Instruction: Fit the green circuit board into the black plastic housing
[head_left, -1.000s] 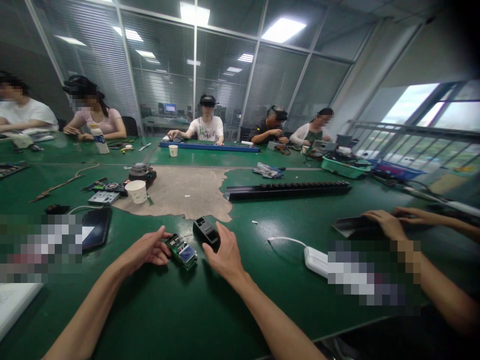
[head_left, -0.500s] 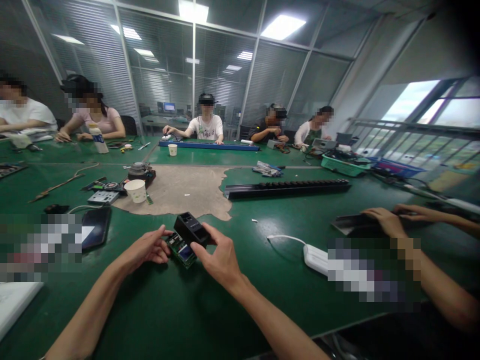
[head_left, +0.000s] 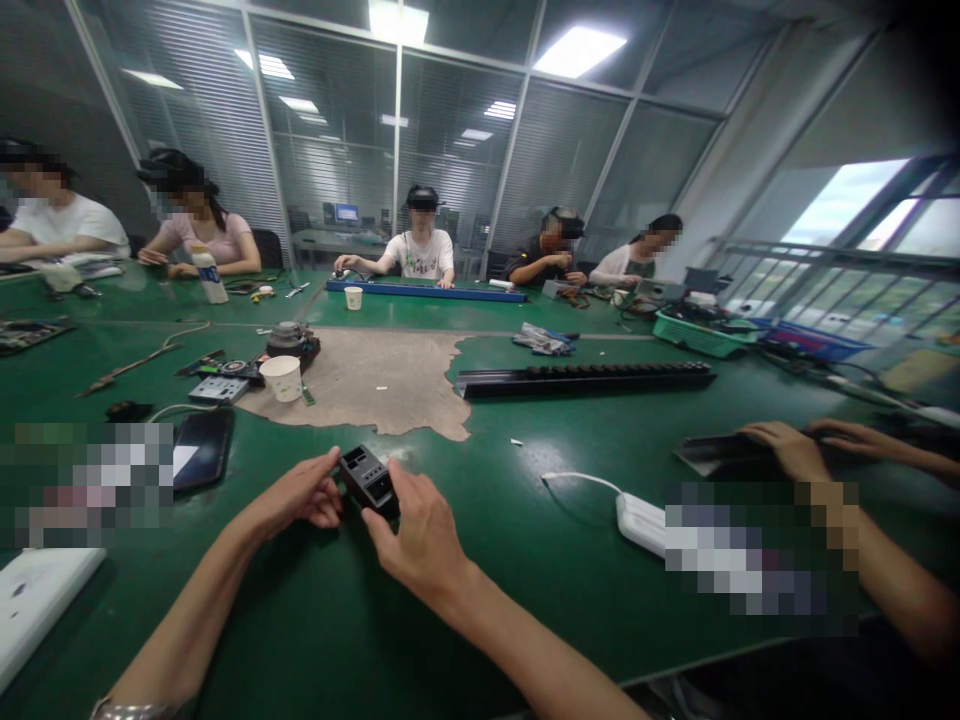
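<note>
A small black plastic housing [head_left: 366, 478] with rectangular cut-outs in its top sits tilted between my two hands, just above or on the green table. My right hand [head_left: 424, 525] grips it from the right, thumb on the near end and fingers along the far side. At its left edge, my left hand [head_left: 300, 492] is closed, the thumb on the upper corner and the other fingers curled beneath. The green circuit board seen before is hidden, apparently under the housing.
A paper cup [head_left: 282, 379], metal and electronic parts [head_left: 219, 388] and a brown sheet [head_left: 375, 390] lie ahead. To the left is a phone [head_left: 206, 450]. A white power strip [head_left: 637, 522], a black rail [head_left: 585, 380] and a co-worker's hands [head_left: 784, 445] are rightward. Several people sit opposite.
The black housing has come down over the green circuit board, which no longer shows. My right hand lowered with it, and my left thumb now meets its corner. The view shifted slightly.
</note>
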